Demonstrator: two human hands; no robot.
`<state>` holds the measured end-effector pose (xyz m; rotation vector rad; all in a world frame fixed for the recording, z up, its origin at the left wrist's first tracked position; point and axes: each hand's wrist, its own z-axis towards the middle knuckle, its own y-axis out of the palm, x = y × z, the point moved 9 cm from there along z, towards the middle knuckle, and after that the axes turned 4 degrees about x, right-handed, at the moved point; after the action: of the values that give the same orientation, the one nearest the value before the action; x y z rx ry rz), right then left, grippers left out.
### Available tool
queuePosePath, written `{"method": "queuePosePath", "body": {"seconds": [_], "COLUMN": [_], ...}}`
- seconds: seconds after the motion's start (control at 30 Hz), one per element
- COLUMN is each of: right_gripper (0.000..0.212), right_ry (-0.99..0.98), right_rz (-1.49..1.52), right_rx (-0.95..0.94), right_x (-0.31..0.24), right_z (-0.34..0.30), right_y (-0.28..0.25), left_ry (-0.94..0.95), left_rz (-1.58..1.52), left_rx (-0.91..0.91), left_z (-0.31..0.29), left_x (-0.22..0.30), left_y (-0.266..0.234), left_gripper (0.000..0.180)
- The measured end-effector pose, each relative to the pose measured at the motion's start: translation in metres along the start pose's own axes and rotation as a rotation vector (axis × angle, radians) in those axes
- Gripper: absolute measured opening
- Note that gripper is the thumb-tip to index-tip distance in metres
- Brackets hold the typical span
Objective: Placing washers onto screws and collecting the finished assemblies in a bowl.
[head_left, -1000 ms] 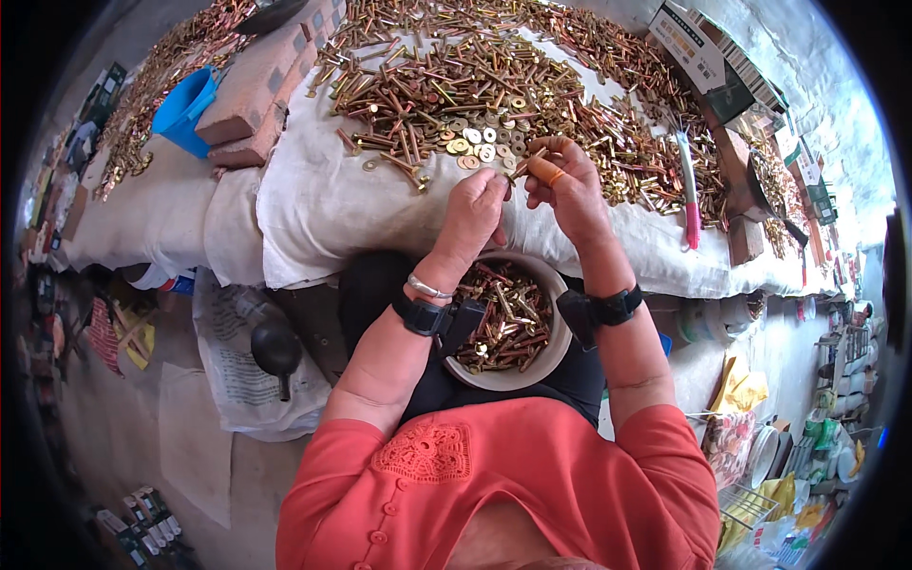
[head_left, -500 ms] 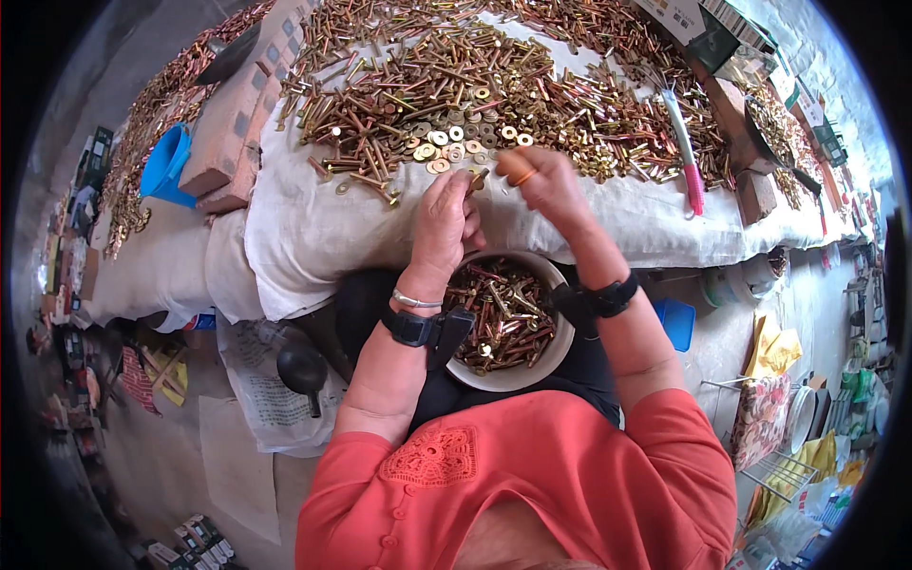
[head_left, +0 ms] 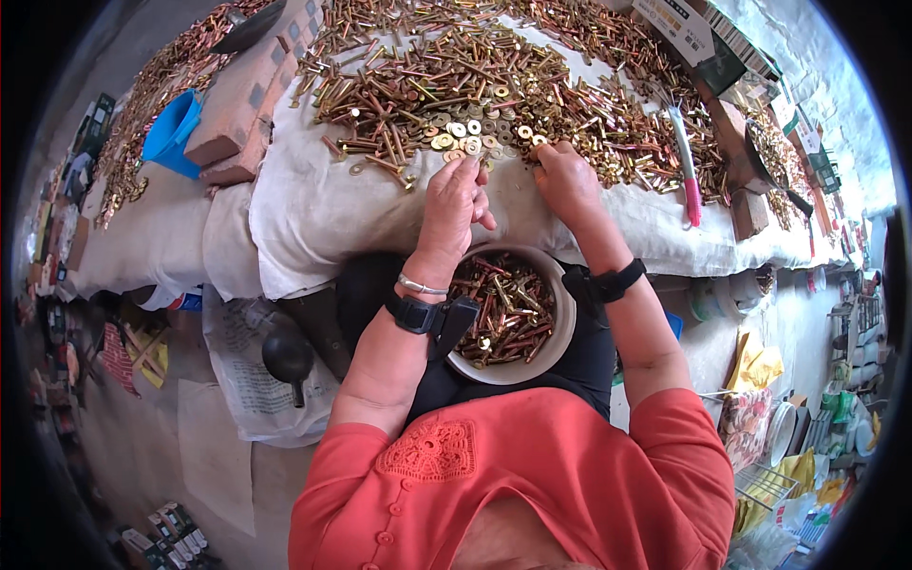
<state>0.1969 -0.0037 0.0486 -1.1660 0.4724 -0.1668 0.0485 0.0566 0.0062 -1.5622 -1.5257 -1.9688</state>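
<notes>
Washers (head_left: 473, 142) and bolts (head_left: 427, 81) are heaped on the bench (head_left: 328, 218). Likely rigid, light and slippery, washers should be pinched by the rim, bolts by the shank. Fingers of the left hand (head_left: 453, 204) are curled, of the right hand (head_left: 570, 182) bent; whether anything is gripped cannot be told.

A blue cup (head_left: 172, 139) sits beside stacked bricks (head_left: 222, 131).

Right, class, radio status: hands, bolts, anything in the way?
Left hand near washers, hold unclear. Right hand at near edge of bolts, hold hidden. Tub of bolts below. Nothing seen blocking the hands.
</notes>
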Motion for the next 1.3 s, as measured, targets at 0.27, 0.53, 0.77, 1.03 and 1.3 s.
{"method": "queuePosePath", "body": {"seconds": [0.27,0.53,0.77,1.03,1.3], "right_gripper": [0.015,0.017,0.015,0.026,0.024], "right_ry": [0.136,0.099,0.133,0.206,0.021], "right_rz": [0.78,1.238,1.187,1.046,1.04], "right_rx": [-0.11,-0.253,-0.272,-0.325,-0.293], "right_x": [-0.014,-0.027,-0.023,-0.014,-0.029], "right_z": [-0.003,-0.005,-0.007,-0.007,-0.007], "right_y": [-0.006,0.001,0.003,0.018,-0.007], "left_ry": [0.024,0.004,-0.167,-0.003,-0.033], "left_rz": [0.148,0.393,0.364,0.544,0.43], "left_rx": [0.009,-0.021,-0.093,-0.026,-0.088], "left_z": [-0.005,-0.004,-0.007,-0.009,-0.01], "left_x": [0.0,0.0,-0.013,0.0,0.0], "left_y": [0.004,0.007,0.012,0.017,0.018], "left_gripper": [0.029,0.029,0.031,0.027,0.028]}}
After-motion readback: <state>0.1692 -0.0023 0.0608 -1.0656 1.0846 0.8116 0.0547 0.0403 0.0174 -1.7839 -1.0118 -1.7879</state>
